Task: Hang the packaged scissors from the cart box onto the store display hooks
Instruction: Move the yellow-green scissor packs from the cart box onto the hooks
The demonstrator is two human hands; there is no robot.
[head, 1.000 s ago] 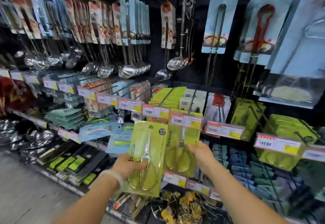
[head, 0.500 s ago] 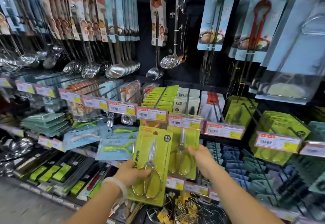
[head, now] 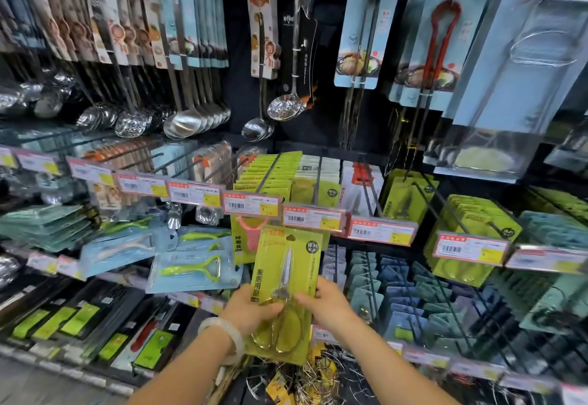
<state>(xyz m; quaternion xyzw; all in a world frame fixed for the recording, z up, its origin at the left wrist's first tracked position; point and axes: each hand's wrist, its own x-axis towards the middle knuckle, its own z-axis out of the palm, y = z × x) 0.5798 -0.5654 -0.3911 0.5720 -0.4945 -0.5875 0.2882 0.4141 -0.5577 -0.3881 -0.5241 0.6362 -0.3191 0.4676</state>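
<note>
Directly in front of the person, both hands held one green packaged scissors upright before a store wall of hanging kitchen tools. Its long axis ran nearly vertical, leaning slightly right at the top; the blades pointed up and the gold handle loops sat at the bottom. The left hand, with a pale bangle on the wrist, clasped the card's lower left edge, thumb across the front. The right hand gripped the lower right edge, fingers curled behind the card. The card's top, with its small hanging hole, reached just under a row of price tags printed with barcodes and yellow patches; their figures were too blurred to read. Chinese characters ran down the card's left side, and a dark round badge sat at its upper right; neither could be read with certainty. Behind the tags, hooks carried stacks of similar green cards, and a white pack beside them showed the word "Kitchen" in red. Ladles hung above, tongs on blue cards to the upper right, and green peelers lay to the left.
</note>
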